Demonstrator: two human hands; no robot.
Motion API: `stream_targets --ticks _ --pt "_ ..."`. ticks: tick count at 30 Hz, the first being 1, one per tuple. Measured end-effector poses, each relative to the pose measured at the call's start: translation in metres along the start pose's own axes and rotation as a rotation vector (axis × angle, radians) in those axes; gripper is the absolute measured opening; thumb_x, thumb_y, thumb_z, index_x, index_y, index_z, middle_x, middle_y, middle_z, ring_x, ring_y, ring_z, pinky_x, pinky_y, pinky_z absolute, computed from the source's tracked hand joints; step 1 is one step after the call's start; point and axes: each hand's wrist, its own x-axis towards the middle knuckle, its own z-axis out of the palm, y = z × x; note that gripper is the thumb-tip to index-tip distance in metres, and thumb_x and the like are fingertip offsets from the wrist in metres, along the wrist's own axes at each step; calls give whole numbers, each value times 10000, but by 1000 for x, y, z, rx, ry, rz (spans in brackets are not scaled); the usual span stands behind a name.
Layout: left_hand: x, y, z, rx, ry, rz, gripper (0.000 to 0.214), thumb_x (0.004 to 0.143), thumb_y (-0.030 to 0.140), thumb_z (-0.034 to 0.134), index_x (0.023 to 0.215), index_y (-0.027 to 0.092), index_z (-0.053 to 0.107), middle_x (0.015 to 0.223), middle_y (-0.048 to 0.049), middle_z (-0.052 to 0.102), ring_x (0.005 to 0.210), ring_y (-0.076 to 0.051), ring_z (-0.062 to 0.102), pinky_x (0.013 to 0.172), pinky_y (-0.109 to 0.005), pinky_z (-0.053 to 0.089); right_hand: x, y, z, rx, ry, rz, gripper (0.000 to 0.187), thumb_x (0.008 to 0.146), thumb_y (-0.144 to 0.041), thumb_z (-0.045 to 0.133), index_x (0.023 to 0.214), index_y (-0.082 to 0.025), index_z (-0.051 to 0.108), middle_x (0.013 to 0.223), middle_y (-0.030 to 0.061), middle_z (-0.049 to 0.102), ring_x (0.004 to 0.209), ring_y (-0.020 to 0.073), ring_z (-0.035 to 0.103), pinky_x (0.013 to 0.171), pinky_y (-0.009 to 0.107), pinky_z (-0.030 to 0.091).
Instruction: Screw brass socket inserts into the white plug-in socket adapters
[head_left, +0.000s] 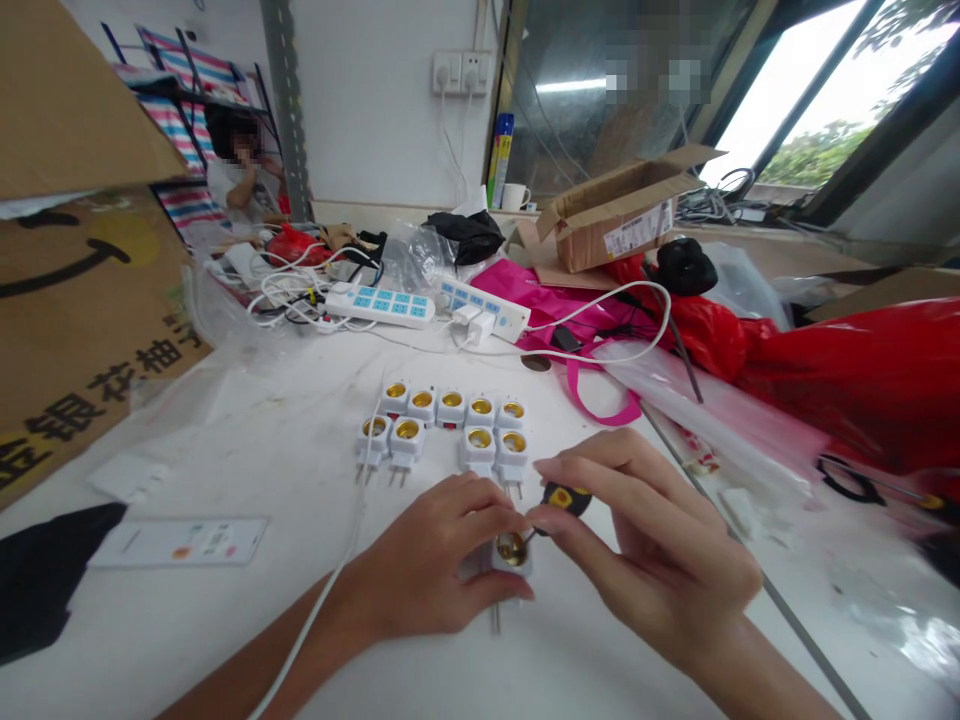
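My left hand [442,555] grips a white plug-in lamp socket [512,552] between thumb and fingers on the table, its brass-coloured opening facing up and its metal prongs toward me. In my right hand [652,540] is a short screwdriver with a black and yellow handle [564,498]. The screwdriver's shaft slants down to the left, its tip at the socket's opening; whether it touches a screw is hidden. Just beyond, several similar lamp sockets [451,403] stand in two rows with brass openings upward.
White power strips [382,305] with tangled cables lie behind the sockets. A white remote control [180,541] rests at left near a large cardboard box [90,330]. Pink and red bags [862,370] crowd the right. An open carton [619,215] stands at the back; a person [244,190] sits far left.
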Motion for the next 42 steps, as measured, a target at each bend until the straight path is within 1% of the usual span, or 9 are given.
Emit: stream_targets --ticks 10,13,16,20,25,28,31,36,42 --pt "-3 -3 2 -10 0 -32 339 940 415 879 1161 215 718 1154 -87 779 1108 -265 749 1015 -387 611 4 1 -10 166 -227 160 420 1067 -93 639 1447 -255 718 1260 95 828 1122 257 796 992 396 653" --pt "-2 -2 2 -20 9 -33 325 926 403 894 1123 222 711 1126 -73 774 1067 -255 744 966 -376 613 4 1 -6 174 -179 105 366 1051 -177 741 1412 -237 739 1292 131 768 1169 290 746 1003 440 636" --pt "-1 0 1 -25 3 -35 350 936 393 887 1183 225 706 1149 -76 777 1075 -253 740 968 -376 608 5 3 -1 123 -62 63 406 936 -177 901 1324 -237 798 1129 92 704 1019 240 692 843 366 622" --pt "-3 -1 1 -16 2 -29 389 942 395 881 1240 225 697 1213 -94 781 1116 -263 744 1007 -387 602 5 2 -1 131 -31 119 441 981 -28 776 1362 -251 781 1024 59 717 925 196 670 767 325 592" --pt "-4 -2 1 -5 14 -15 396 949 440 868 1235 224 699 1182 -95 787 1105 -265 748 993 -383 609 4 -5 -8 188 -137 151 416 1023 -9 663 1369 -221 753 1180 94 810 1097 240 749 939 376 629" --pt "-3 -1 1 -12 14 -14 374 956 436 861 1214 222 696 1163 -89 782 1087 -259 744 981 -382 610 2 -4 -6 184 -149 99 437 1009 -78 763 1422 -221 735 1229 104 795 1116 257 743 981 397 620" --pt "-2 0 0 -14 5 -23 363 957 400 865 1229 227 698 1166 -83 778 1072 -251 739 966 -376 610 3 1 -2 146 -72 83 473 948 -132 877 1395 -246 775 1171 92 719 1061 247 687 892 382 603" --pt "-2 1 0 1 -4 -29 382 944 391 879 1234 206 712 1197 -103 781 1104 -262 743 993 -381 607 6 2 -2 133 -12 124 486 968 -7 779 1379 -267 793 1026 52 707 947 199 655 782 337 573" --pt "-2 -1 1 -8 7 -29 339 961 431 856 1177 226 693 1138 -79 775 1092 -257 742 991 -391 614 2 -7 -5 226 -150 119 506 1039 -8 620 1482 -238 703 1258 95 803 1151 243 745 982 408 618"
